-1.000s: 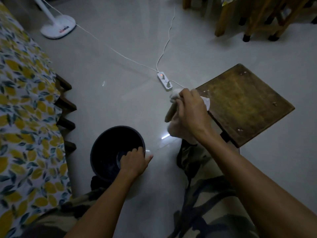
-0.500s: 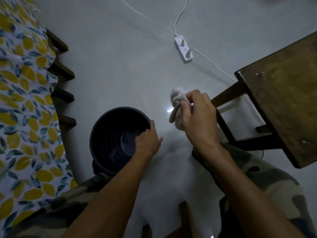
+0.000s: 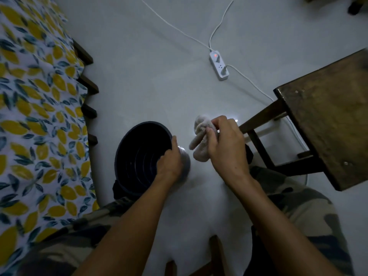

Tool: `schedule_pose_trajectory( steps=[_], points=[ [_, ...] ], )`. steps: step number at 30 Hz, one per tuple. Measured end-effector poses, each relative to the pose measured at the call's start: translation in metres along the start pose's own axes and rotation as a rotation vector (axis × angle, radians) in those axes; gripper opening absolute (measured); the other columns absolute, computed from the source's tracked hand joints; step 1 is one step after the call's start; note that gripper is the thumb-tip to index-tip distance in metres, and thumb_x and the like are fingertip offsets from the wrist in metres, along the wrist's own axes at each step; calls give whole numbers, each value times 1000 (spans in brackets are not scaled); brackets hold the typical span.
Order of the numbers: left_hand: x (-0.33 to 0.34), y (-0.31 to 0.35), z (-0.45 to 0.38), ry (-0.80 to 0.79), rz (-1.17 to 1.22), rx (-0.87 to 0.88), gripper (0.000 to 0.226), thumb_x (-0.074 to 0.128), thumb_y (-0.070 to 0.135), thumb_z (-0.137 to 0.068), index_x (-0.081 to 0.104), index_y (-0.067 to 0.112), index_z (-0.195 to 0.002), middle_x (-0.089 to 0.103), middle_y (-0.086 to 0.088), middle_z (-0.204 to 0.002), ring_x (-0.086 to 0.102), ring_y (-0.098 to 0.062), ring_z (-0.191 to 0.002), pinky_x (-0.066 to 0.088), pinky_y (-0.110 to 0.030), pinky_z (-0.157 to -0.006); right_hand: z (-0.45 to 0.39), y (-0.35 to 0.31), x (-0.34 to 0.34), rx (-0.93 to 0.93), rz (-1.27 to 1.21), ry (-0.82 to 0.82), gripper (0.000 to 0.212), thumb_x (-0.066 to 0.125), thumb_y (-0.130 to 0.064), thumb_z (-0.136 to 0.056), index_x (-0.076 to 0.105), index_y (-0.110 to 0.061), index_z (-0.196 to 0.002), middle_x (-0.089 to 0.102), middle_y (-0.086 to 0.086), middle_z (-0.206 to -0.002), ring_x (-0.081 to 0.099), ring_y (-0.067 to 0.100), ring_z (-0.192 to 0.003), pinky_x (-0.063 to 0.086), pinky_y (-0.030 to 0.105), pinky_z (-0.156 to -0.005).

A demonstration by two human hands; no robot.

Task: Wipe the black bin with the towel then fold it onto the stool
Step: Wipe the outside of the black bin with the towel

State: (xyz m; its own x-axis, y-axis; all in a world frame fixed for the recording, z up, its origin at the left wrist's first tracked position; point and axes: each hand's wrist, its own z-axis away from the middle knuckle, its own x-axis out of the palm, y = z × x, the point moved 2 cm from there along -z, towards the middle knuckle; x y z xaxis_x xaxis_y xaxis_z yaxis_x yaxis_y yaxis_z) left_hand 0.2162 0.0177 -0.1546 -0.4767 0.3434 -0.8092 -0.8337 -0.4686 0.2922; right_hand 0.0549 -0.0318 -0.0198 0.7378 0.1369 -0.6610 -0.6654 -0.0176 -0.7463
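The black bin (image 3: 139, 156) stands on the pale floor between my knees, its mouth facing up and nothing visible inside. My left hand (image 3: 170, 162) grips its right rim, thumb on the outside. My right hand (image 3: 227, 144) holds a bunched pale towel (image 3: 200, 140) just right of the bin, a little above the floor; the towel is apart from the bin. The dark wooden stool (image 3: 328, 116) stands at the right, its seat bare and its legs behind my right hand.
A bed with a yellow-leaf sheet (image 3: 35, 116) fills the left side. A white power strip (image 3: 219, 65) with cords lies on the floor beyond the stool. My camouflage-trousered legs (image 3: 294, 212) frame the bottom. A wooden piece (image 3: 215, 255) shows at the bottom edge.
My right hand has carried the towel from the stool's edge down and left toward the bin. My left hand stays on the bin's rim. The view has tilted downward.
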Motion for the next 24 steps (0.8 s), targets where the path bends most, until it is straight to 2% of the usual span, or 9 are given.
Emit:
schedule_pose_trajectory(
  steps=[3,6,8,10,12,17,21,24],
  points=[
    [-28,-9,9,94,107,-54,87,51,2,-90,1,32,-155,66,-21,-117,66,-41,-99,55,-57,-87,11,-15,-7,-40,-25,39,12,55,-23,-104,60,-14,-111,56,2,-107,58,10,-86,50,14,-68],
    [-44,-28,14,183,311,-126,76,53,5,-94,15,37,-152,66,-18,-118,67,-36,-95,59,-52,-82,18,-23,-11,-38,-49,37,11,55,-25,-104,59,-17,-111,56,1,-109,61,10,-89,57,23,-75],
    [-46,-38,18,193,454,-148,69,52,2,-97,26,37,-150,67,-14,-112,66,-26,-88,59,-39,-73,21,-24,-13,-34,-79,37,9,56,-25,-104,59,-19,-110,56,-1,-109,61,9,-90,58,23,-74],
    [-41,-45,19,206,519,-143,63,47,0,-101,33,33,-152,64,-4,-112,61,-13,-83,51,-23,-65,23,-22,-16,-23,-99,53,8,56,-25,-104,59,-20,-109,56,-3,-109,60,7,-90,51,15,-69],
    [-29,-50,17,219,563,-143,59,44,0,-103,37,31,-153,58,2,-113,56,-3,-81,45,-16,-64,24,-18,-18,1,-120,69,8,56,-25,-104,60,-20,-109,56,-3,-109,60,5,-90,48,11,-67],
    [5,-60,14,244,643,-172,73,51,-2,-101,28,39,-157,63,1,-121,64,-19,-103,53,-27,-77,20,-6,-14,35,-77,99,7,56,-26,-103,61,-22,-106,57,-5,-104,58,1,-86,47,8,-67],
    [17,-82,8,282,669,-248,78,52,-4,-99,21,36,-160,62,-10,-133,63,-27,-116,57,-40,-94,11,2,-1,38,-35,97,11,56,-29,-103,62,-23,-110,58,-7,-106,62,8,-92,58,29,-75],
    [21,-101,4,206,623,-235,88,55,-11,-94,18,36,-160,48,-12,-149,54,-30,-131,49,-32,-99,8,6,9,52,-27,92,11,57,-30,-103,62,-24,-111,59,-7,-108,62,9,-95,60,32,-77]
  ],
)
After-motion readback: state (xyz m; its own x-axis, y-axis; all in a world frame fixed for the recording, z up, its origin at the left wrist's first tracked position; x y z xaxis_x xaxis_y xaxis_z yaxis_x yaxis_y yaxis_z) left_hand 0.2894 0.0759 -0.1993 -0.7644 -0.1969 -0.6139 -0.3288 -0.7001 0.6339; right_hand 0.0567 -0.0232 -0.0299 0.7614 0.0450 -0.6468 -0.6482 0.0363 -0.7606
